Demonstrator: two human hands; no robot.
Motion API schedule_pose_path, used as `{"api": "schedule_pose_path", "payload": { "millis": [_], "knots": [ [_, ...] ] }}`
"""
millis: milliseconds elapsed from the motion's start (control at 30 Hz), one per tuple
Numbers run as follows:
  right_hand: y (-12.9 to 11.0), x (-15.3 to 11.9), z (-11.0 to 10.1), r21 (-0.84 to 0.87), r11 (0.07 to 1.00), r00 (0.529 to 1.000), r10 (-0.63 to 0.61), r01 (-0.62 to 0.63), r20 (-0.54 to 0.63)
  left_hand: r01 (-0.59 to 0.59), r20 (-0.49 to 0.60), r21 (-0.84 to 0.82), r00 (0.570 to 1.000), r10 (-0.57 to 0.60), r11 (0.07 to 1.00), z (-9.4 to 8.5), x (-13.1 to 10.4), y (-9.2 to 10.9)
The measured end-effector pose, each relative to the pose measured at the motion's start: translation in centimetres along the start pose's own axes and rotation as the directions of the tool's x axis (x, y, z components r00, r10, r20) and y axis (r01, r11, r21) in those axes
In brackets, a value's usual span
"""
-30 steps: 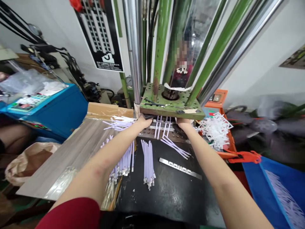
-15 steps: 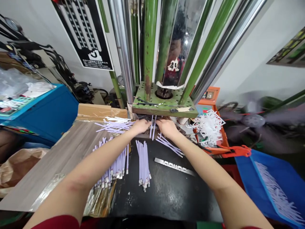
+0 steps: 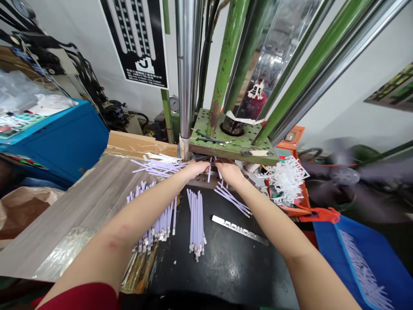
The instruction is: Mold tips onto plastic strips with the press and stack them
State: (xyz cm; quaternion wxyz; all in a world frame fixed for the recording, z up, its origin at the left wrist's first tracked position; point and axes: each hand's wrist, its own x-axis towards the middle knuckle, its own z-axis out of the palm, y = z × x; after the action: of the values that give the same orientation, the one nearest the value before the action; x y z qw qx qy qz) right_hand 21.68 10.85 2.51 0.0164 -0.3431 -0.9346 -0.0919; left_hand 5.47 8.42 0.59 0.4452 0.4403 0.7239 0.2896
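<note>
Both hands reach in under the green press plate (image 3: 232,142). My left hand (image 3: 197,168) has its fingers bent beside an upright lavender strip (image 3: 209,171); its fingertips are partly hidden. Just to the right, my right hand (image 3: 228,171) is at another lavender strip that slants below its fingers; what its fingertips grip is hard to make out. A bundle of lavender strips (image 3: 196,221) lies on the black table in front of the press. A few loose strips (image 3: 232,199) rest below my right hand, and a slotted metal bar (image 3: 239,229) lies nearer to me.
Lavender and white strips (image 3: 158,165) lie left of the press, with more bundled strips (image 3: 161,224) under my left forearm. White pieces (image 3: 287,178) fill an orange holder at right. A blue bin (image 3: 348,258) holds strips. A fan (image 3: 345,175) stands at far right.
The view has shifted, so the press appears farther right. The two strips that stood parallel between my hands are now apart, one upright and one slanting by my right hand.
</note>
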Motion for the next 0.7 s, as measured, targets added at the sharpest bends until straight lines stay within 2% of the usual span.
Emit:
{"api": "schedule_pose_path", "payload": {
  "millis": [133,367,533,700],
  "knots": [
    [0.1,0.2,0.4,0.036,0.992,0.991,0.123,-0.121,-0.058,0.026,0.027,-0.016,0.999,-0.026,1.0,0.1,0.1,0.3],
    [-0.1,0.5,1.0,0.107,0.956,0.954,0.282,-0.272,-0.099,0.045,-0.009,-0.059,0.999,-0.045,0.997,-0.2,-1.0,1.3],
    [0.0,0.7,1.3,0.123,0.943,0.937,0.324,-0.309,-0.131,0.001,-0.012,-0.105,1.0,-0.002,0.995,0.0,-1.2,1.7],
    [-0.2,0.8,1.6,0.125,0.948,0.94,0.309,-0.292,-0.145,-0.024,-0.01,-0.141,1.0,0.022,0.99,0.2,-0.7,1.4]
  ]
}}
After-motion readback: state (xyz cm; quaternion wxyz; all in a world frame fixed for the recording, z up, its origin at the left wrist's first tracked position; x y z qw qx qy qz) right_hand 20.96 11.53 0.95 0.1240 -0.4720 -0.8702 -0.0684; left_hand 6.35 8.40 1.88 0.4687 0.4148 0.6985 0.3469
